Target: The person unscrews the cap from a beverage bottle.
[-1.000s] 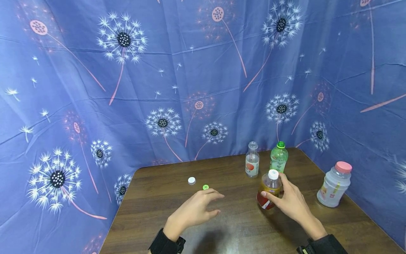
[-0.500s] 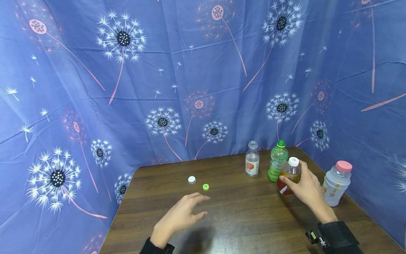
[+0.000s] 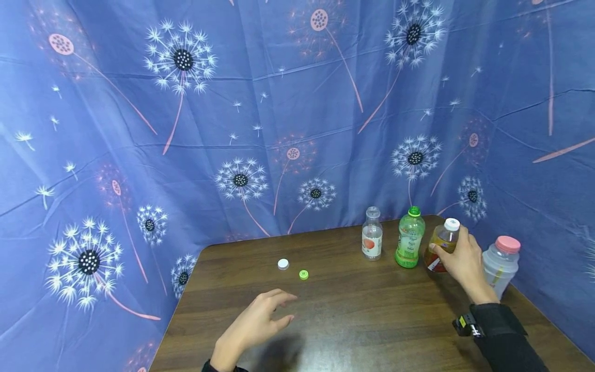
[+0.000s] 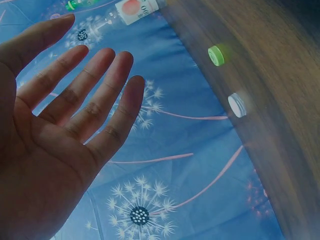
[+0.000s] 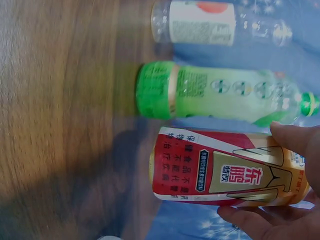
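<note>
My right hand (image 3: 467, 263) grips a drink bottle (image 3: 434, 253) with a white cap, upright at the table's right side. In the right wrist view, the bottle's red and gold label (image 5: 220, 167) sits between thumb and fingers; whether its base touches the table I cannot tell. Just left of it stands an uncapped green bottle (image 3: 409, 243), and beyond that an uncapped clear bottle (image 3: 372, 240). My left hand (image 3: 255, 323) hovers over the table, fingers spread and holding nothing, as the left wrist view confirms. Ahead of it lie a green cap (image 3: 303, 275) and a white cap (image 3: 283, 264).
A pale jar (image 3: 499, 268) with a pink lid stands at the table's right edge, partly behind my right hand. The brown wooden table (image 3: 353, 320) ends at a blue dandelion-print cloth (image 3: 279, 103) behind and on both sides.
My right hand has carried the capped bottle right and away from me, from in front of the green bottle to its right side. My left hand has drawn back leftward.
</note>
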A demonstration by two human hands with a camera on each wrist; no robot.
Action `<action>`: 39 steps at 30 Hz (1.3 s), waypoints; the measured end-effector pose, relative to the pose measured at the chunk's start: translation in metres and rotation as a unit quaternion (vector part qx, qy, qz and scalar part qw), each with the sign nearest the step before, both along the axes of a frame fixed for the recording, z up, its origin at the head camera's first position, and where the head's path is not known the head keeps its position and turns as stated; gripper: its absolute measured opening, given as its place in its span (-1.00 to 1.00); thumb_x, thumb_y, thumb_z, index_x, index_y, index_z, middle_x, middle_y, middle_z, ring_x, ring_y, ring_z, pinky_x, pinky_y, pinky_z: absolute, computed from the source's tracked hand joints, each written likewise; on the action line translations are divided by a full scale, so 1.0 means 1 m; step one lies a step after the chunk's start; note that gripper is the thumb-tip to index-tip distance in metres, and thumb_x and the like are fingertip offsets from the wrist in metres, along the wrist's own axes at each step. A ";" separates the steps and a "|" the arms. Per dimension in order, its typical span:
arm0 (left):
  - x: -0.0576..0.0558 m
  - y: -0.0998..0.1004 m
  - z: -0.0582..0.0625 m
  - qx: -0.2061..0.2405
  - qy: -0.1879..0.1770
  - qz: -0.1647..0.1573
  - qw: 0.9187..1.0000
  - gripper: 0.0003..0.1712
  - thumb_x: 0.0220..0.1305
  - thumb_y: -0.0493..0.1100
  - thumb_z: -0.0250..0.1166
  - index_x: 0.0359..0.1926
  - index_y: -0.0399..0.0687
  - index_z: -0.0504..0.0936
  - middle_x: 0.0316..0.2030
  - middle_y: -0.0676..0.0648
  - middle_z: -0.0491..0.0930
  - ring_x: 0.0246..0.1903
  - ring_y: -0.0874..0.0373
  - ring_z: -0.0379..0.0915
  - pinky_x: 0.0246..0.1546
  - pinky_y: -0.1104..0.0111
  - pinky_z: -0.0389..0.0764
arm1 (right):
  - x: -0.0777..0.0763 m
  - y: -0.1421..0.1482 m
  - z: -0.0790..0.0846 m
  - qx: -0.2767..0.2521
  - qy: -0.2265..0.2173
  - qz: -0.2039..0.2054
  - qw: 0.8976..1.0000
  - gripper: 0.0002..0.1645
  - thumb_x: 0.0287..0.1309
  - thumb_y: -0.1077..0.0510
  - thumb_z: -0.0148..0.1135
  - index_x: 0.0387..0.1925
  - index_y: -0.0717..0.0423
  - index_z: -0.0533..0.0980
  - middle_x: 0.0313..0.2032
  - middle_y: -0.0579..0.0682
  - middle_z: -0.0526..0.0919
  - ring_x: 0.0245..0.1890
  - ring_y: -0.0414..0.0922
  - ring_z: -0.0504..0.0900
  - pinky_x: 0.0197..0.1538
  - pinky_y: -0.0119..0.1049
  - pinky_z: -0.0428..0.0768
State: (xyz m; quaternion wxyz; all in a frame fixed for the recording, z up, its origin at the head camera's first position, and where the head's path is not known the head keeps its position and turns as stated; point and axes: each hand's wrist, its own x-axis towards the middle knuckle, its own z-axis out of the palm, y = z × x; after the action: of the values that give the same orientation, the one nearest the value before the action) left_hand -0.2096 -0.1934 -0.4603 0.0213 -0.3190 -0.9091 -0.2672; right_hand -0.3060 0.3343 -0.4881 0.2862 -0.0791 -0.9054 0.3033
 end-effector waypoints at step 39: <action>0.004 -0.014 -0.021 0.039 -0.048 -0.023 0.998 -0.69 0.46 -0.09 0.35 0.15 0.00 0.72 0.06 0.09 0.73 -0.05 0.35 0.60 -0.15 0.36 0.71 | -0.037 0.018 -0.004 -0.061 -0.019 -0.028 0.998 0.35 0.27 0.04 0.40 0.62 0.31 -0.38 0.55 0.56 -0.38 0.53 0.64 -0.36 0.49 0.53 -0.11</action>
State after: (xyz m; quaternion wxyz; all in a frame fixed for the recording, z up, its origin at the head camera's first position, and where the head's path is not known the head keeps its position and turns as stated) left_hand -0.2060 -0.2078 -0.4815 -0.0161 -0.3256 -0.8904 -0.3176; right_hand -0.3428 0.3520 -0.4923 0.2725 -0.1275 -0.8880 0.3479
